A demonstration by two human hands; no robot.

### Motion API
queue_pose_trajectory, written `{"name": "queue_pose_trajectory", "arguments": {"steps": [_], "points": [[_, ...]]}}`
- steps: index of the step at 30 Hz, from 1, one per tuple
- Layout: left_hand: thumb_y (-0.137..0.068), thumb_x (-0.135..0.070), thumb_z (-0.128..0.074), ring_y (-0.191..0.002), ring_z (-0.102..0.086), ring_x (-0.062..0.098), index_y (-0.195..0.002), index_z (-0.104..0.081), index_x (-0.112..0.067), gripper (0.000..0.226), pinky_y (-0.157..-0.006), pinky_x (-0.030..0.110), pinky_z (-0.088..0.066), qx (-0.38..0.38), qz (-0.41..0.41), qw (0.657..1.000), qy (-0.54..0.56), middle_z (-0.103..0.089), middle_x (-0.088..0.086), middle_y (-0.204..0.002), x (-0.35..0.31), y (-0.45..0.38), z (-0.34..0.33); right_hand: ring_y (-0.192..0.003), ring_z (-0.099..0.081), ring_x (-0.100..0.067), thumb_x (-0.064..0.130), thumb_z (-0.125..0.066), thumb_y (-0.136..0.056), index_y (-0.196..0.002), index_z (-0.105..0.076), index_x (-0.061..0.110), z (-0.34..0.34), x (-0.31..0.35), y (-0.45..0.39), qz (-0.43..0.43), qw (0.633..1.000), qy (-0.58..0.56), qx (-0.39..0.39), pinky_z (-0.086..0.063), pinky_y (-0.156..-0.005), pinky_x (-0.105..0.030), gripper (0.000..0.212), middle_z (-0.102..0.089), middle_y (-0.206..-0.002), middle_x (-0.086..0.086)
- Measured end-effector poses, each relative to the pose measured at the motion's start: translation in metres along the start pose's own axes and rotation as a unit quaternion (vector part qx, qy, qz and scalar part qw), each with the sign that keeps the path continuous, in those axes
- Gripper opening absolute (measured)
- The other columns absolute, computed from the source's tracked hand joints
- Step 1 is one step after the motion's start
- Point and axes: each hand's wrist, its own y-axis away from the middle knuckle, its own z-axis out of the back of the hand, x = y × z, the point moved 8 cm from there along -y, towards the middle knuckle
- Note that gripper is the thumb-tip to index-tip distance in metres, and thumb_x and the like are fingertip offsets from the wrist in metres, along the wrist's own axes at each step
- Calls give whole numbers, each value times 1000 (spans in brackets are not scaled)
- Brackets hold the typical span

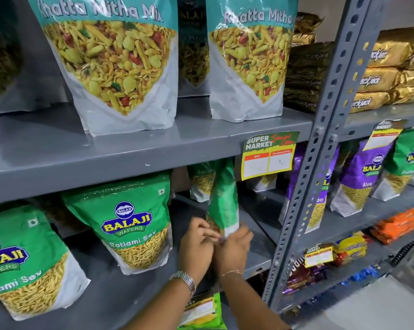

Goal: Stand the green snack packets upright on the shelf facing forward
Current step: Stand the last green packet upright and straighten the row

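Observation:
A green Ratlami Sev packet stands upright on the grey middle shelf, turned edge-on so its side faces me. My left hand, with a metal watch on the wrist, and my right hand both grip its white bottom edge. Two more green packets stand facing forward to the left: one beside my hands, another at the far left. A further green packet stands behind, deeper on the shelf.
The upper shelf carries Khatta Mitha Mix pouches. A price tag hangs from its lip above the held packet. A perforated grey upright stands just right; purple packets and gold biscuit packs lie beyond.

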Motion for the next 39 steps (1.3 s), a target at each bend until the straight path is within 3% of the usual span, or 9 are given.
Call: {"name": "queue_pose_trajectory", "arguments": {"steps": [4,6,12,18,23,30,33,36,39], "points": [[-71,13,-40,-79,-68,24,-89,-51,-8,30,-74,39,-56,-66,-12,998,21,-65,-9,-72,7,-4,13,-94,-61,-30,13,-75,-55,-116,-48,18,7,-23,-32,-30,987,-88,130,-53,-84,-43,67,-63,-104,-8],[-76,15,-40,-90,-63,31,-104,-49,-6,37,-73,32,-51,-98,53,991,79,-64,7,-97,18,-13,20,-86,-63,-25,1,-67,-56,-115,-53,15,4,-29,-50,-74,966,-128,210,-56,-80,-40,62,-68,-94,-6],[-78,8,-51,-134,-37,25,-146,-21,-16,78,-98,33,-36,51,143,985,78,-31,8,-152,33,-38,-1,-86,-64,-23,-11,-55,-60,-91,-68,5,3,-30,-102,-93,955,-56,275,-55,-68,-32,37,-71,-96,-12],[-73,0,-70,-90,-57,10,-128,-47,-10,60,-71,18,-46,83,124,984,97,-60,5,-114,41,-43,-16,-69,-60,-23,-3,-55,-77,-65,-63,19,-2,-54,-125,-163,965,-91,183,-51,-59,-30,26,-66,-76,-10],[-73,-2,-70,-81,-58,3,-115,-57,-13,46,-64,15,-46,47,97,990,94,-65,5,-102,42,-37,-24,-85,-69,-36,-5,-51,-83,-66,-62,18,-13,-75,-132,-216,951,-157,159,-59,-63,-40,31,-72,-98,-20],[-75,6,-64,-92,-56,21,-125,-51,-9,54,-71,24,-48,40,113,990,69,-60,8,-107,44,-33,-18,-116,-57,-36,5,-47,-89,-124,-55,1,1,-60,-101,-161,966,-67,189,-48,-86,-35,36,-59,-127,-21],[-76,13,-48,-85,-58,22,-100,-59,-20,42,-73,19,-49,-42,129,989,53,-66,16,-106,61,-1,16,-91,-63,-32,26,-51,-75,-104,-66,3,-3,-63,-44,-162,973,-68,150,-52,-87,-46,40,-66,-94,-19],[-74,16,-47,-87,-58,31,-84,-58,-13,32,-77,28,-47,-268,159,947,84,-65,19,-96,72,58,94,-66,-59,-28,8,-56,-66,-72,-65,19,-49,-41,5,-117,963,-173,170,-51,-62,-40,15,-65,-70,-13],[-75,16,-47,-110,-53,45,-108,-53,12,34,-95,46,-39,-398,180,895,88,-54,35,-117,84,71,168,-81,-59,-22,-5,-65,-70,-98,-60,21,-79,37,52,32,942,-144,302,-51,-67,-24,39,-63,-86,-1]]}}
